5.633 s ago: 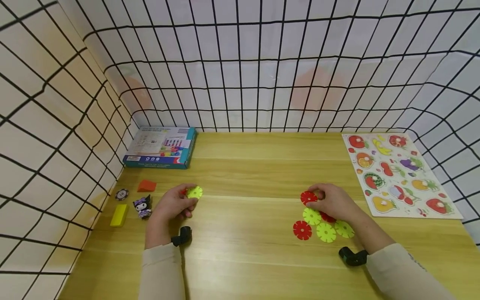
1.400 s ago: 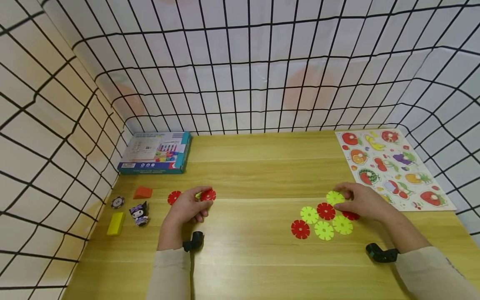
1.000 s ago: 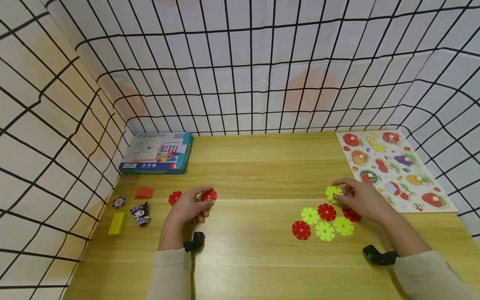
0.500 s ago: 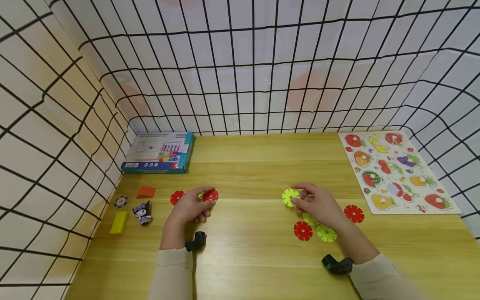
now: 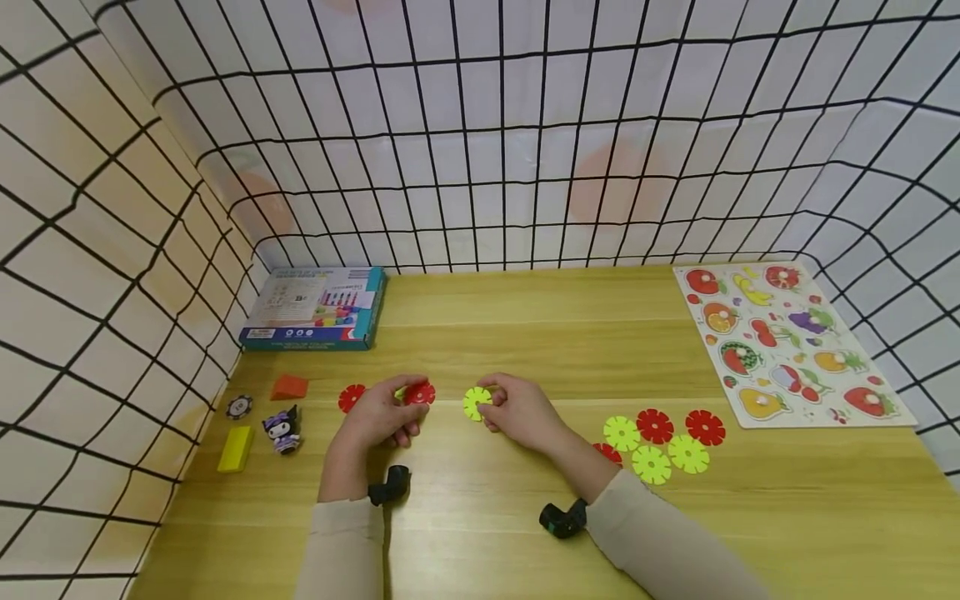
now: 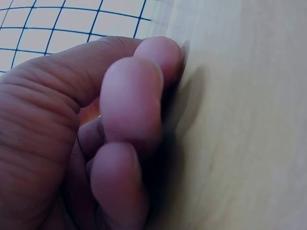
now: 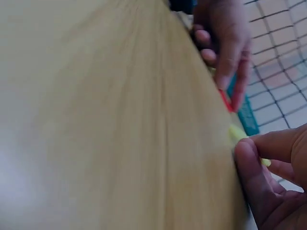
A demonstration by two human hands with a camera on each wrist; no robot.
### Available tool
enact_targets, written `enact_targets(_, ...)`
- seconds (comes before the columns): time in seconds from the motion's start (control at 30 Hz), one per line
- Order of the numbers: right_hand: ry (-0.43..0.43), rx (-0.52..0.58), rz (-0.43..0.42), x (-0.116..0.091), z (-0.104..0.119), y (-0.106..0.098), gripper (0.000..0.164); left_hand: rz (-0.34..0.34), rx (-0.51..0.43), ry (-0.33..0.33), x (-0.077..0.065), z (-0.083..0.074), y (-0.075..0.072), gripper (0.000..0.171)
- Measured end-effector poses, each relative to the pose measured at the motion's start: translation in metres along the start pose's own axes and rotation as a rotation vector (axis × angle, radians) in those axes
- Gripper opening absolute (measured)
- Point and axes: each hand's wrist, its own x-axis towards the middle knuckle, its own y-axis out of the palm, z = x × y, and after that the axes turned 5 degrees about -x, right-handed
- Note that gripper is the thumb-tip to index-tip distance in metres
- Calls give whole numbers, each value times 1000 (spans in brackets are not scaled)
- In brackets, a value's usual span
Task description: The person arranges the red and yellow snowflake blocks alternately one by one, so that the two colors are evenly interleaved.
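Observation:
My left hand [image 5: 375, 414] pinches a red notched interlocking disc [image 5: 422, 394] between thumb and index finger. A sliver of a yellow-green disc [image 5: 400, 392] shows between those fingers, and another red disc [image 5: 350, 398] peeks out at the hand's left side. How these connect is hidden by the hand. Just to the right, my right hand [image 5: 525, 412] pinches a yellow-green interlocking disc [image 5: 476, 403], its face toward the head camera. A small space separates it from the left hand's red disc. In the left wrist view, curled fingertips [image 6: 132, 98] hide the discs.
Several red and yellow-green discs [image 5: 651, 464] lie right of centre, one partly behind the right forearm. A fruit puzzle board [image 5: 795, 350] sits at far right. At left are a box [image 5: 311, 308], orange piece [image 5: 289, 387], figurine [image 5: 282, 430], yellow block [image 5: 236, 448] and round chip [image 5: 238, 407].
My right hand took a yellow-green disc from the right-hand group and carried it left, close to my left hand. The left hand has stayed nearly still over the last second.

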Motion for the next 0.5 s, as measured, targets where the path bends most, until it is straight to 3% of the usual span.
enact_targets(0.23, -16, -271, 23, 25, 15, 13, 29, -6, -1, 6, 0, 1, -1, 50)
enact_targets(0.5, 34, -311, 50, 36, 23, 18, 29, 3, -10, 0, 0, 2, 0, 51)
